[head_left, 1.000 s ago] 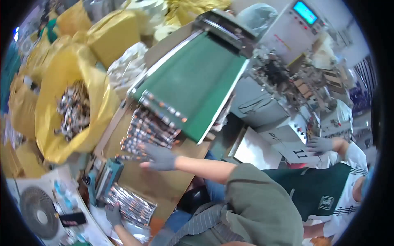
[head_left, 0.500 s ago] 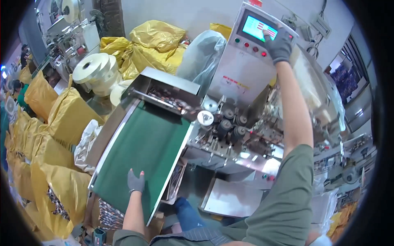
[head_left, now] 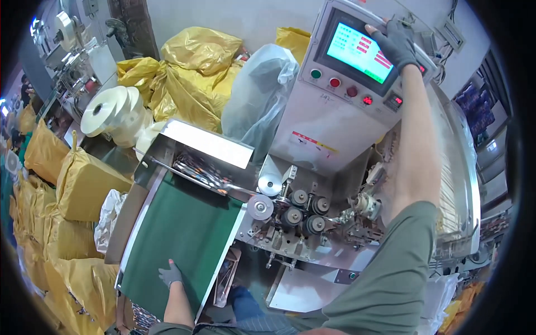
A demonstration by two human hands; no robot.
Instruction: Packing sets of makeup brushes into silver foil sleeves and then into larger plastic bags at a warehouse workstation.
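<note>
My right hand [head_left: 397,46], in a grey glove with bare fingertips, is at the upper right corner of a lit touchscreen [head_left: 349,50]. Its fingers are extended, with one tip at the screen's top edge; whether it touches the glass I cannot tell. The screen sits in a white control cabinet [head_left: 312,120] above a row of buttons. At the lower left, my left hand [head_left: 171,274], gloved the same way, is over a green conveyor belt [head_left: 178,223]. Its fingers are spread and hold nothing. Slim printed pieces [head_left: 200,172] lie in a metal trough at the belt's far end.
Black-and-metal rollers [head_left: 301,209] stand between belt and cabinet. Yellow sacks [head_left: 89,184] crowd the left side and the back wall. White film rolls [head_left: 111,111] and a translucent bag [head_left: 259,89] stand behind the belt. A white metal cover [head_left: 307,289] is low in front.
My right hand has shifted from the middle right of the screen to its upper right corner. The view has moved closer to the cabinet. My left hand remains over the belt, fingers spread.
</note>
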